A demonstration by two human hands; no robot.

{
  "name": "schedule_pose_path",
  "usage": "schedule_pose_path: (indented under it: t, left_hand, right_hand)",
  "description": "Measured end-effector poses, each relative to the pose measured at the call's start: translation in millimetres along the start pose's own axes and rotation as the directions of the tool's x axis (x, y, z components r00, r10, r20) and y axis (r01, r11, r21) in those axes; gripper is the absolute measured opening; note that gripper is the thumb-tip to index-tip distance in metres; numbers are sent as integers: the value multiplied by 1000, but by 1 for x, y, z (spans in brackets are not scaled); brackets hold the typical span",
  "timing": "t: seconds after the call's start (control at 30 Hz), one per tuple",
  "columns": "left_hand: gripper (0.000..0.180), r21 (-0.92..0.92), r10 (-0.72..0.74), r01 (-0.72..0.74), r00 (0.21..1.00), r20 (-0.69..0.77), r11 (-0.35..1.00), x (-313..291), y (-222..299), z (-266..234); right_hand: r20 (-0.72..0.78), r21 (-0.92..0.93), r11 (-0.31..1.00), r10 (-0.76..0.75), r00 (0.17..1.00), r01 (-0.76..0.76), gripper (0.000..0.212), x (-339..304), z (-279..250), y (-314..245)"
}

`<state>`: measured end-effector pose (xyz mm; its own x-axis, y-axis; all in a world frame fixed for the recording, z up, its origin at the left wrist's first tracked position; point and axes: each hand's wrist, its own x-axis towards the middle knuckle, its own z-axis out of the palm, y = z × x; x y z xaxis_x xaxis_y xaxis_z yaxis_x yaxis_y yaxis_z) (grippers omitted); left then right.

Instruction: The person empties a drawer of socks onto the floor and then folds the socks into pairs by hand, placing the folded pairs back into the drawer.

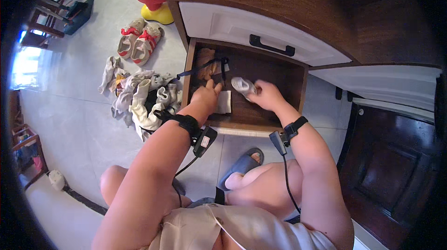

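Ideally, the right hand (264, 95), closed on the sock (242, 86) over the drawer (274, 68), should grip lightly, clear of the left hand (207, 96), whose hold I cannot tell, beside the card (225, 102).

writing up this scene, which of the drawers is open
The lower drawer, pulled out beneath the white-fronted upper drawer, which is shut. Only the lower one shows its inside, with the left hand and right hand over or in it.
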<state>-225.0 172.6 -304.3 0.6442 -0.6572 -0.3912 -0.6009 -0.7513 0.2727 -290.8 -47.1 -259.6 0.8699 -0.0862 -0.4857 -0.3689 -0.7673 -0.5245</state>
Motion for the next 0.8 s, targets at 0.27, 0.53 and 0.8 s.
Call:
schedule_pose_path:
  t: [0.27,0.53,0.8]
  left_hand:
    - [47,-274,75,-56,995,59,960,-31,-5,-91]
    - [45,-315,-198,131,961,-193,940,-94,-148,-187]
    - [50,37,-464,464,873,147,885,-145,-242,-85]
  right_hand:
    - [-97,-211,954,-236,967,212,74,71,25,-89]
    - [8,-125,952,-279,960,278,87,79,31,-87]
    - [94,810,540,-505,858,229,84,1,-7,-163]
